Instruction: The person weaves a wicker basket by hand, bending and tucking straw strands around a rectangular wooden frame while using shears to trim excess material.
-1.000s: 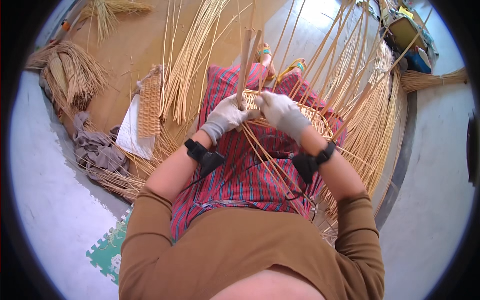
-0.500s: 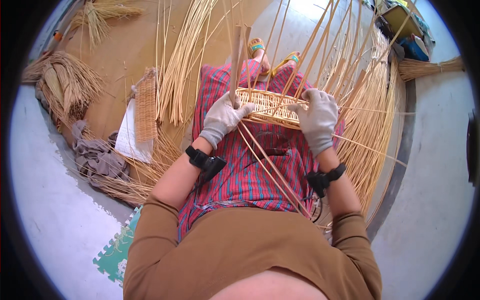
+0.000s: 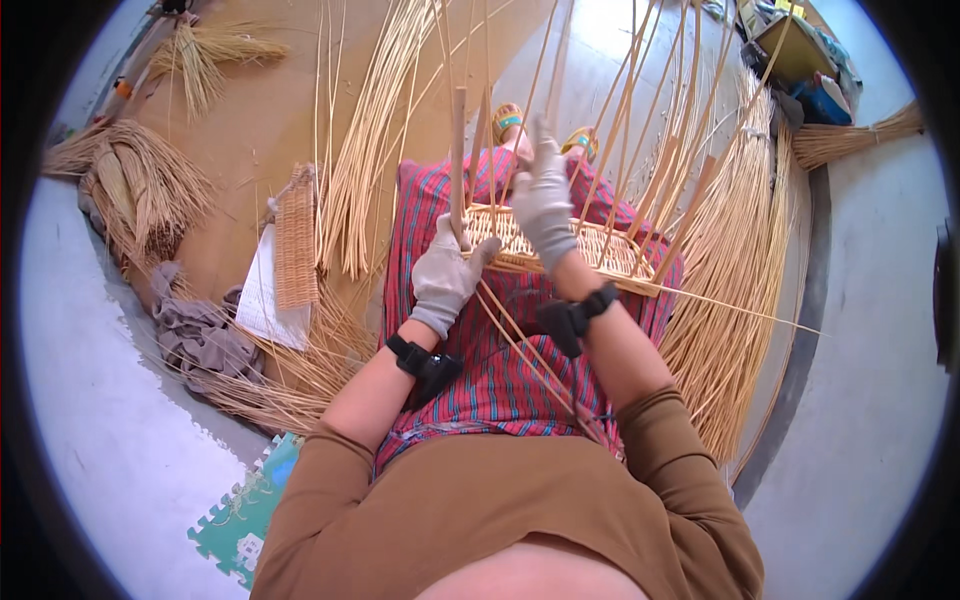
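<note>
A half-woven rectangular wicker basket (image 3: 600, 250) lies across my lap, with thin cane stakes and several flat wooden sticks standing up from its rim. My gloved left hand (image 3: 447, 275) grips its left end, thumb over the near edge and fingers by an upright wooden stick (image 3: 459, 150). My gloved right hand (image 3: 545, 205) is raised over the middle of the basket among the stakes. Its fingers are slightly blurred and appear closed on a thin cane strand running up and away. Loose strands hang from the basket's near side over the red striped cloth (image 3: 480, 390) on my lap.
Long cane bundles lie on the floor to the right (image 3: 735, 330) and ahead (image 3: 375, 130). At left are a tied fibre bundle (image 3: 145, 185), a woven strip (image 3: 295, 240) on white paper (image 3: 268, 300), and a grey cloth (image 3: 205, 335). A green foam mat (image 3: 250, 510) sits lower left.
My right hand has left the basket's right end, moving left and up above its middle. A strand that stretched out to the right is gone from there. My left hand stays at the left end.
</note>
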Available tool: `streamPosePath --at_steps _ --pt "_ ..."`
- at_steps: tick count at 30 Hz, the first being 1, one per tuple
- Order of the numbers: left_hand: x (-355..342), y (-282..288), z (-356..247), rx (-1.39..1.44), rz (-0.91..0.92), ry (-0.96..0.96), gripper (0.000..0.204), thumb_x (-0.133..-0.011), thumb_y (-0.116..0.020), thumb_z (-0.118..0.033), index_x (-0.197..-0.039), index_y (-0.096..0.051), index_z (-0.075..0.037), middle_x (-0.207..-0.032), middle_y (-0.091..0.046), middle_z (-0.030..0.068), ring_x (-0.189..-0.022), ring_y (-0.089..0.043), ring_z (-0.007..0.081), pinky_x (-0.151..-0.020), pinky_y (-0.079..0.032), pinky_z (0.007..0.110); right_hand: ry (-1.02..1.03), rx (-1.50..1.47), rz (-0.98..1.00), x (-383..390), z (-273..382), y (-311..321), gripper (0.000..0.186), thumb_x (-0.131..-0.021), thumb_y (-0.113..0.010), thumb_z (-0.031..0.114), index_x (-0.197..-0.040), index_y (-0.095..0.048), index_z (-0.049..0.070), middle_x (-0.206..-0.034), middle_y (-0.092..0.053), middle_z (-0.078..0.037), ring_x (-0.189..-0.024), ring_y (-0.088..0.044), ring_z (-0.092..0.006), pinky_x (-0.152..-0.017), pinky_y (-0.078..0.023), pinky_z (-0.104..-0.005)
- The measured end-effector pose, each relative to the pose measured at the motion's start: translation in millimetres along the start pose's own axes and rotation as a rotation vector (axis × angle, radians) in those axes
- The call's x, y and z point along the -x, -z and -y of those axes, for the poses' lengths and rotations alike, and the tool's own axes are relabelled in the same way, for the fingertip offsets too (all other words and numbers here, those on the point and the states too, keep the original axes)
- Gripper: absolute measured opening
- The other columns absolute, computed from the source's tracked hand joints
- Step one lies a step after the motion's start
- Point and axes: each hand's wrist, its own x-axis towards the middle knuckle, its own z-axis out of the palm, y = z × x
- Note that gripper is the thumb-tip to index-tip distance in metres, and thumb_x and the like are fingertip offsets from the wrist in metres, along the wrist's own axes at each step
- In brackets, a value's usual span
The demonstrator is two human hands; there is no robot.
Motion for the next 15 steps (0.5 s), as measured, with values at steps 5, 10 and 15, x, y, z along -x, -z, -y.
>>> streamPosePath --at_steps 5,10,15 --pt "0 12 32 0.057 -0.053 -0.003 0.065 -0.087 -0.077 -0.060 -0.121 -0.051 -0.011 -0.091 -0.070 0.0100 -0.082 -0.073 0.0357 -0.069 -0.056 0.046 0.169 -0.502 0.066 24 85 63 0.074 -0.079 -0.071 -0.007 -0.150 -0.055 0.012 -0.143 -0.057 -0.014 -0.138 -0.048 -0.0323 -0.121 -0.036 -0.0413" --pt "-1 6 27 0.108 -0.080 -0.101 0.060 -0.088 -0.079 -0.056 -0.118 -0.052 -0.011 -0.081 -0.063 0.0068 -0.072 -0.067 0.0270 -0.064 -0.052 0.040 -0.085 0.090 0.209 72 -4 144 0.027 -0.085 -0.078 0.015 -0.112 -0.078 0.014 -0.100 -0.071 -0.007 -0.103 -0.066 -0.0295 -0.096 -0.051 -0.0437" --pt "0 11 24 0.134 -0.032 -0.052 0.064 -0.087 -0.079 -0.057 -0.121 -0.053 -0.010 -0.083 -0.062 0.0081 -0.073 -0.066 0.0269 -0.069 -0.053 0.041 0.269 0.111 0.235 46 16 93 0.017 -0.090 -0.075 0.027 -0.097 -0.077 0.012 -0.089 -0.070 -0.010 -0.085 -0.068 -0.0336 -0.078 -0.053 -0.0461"
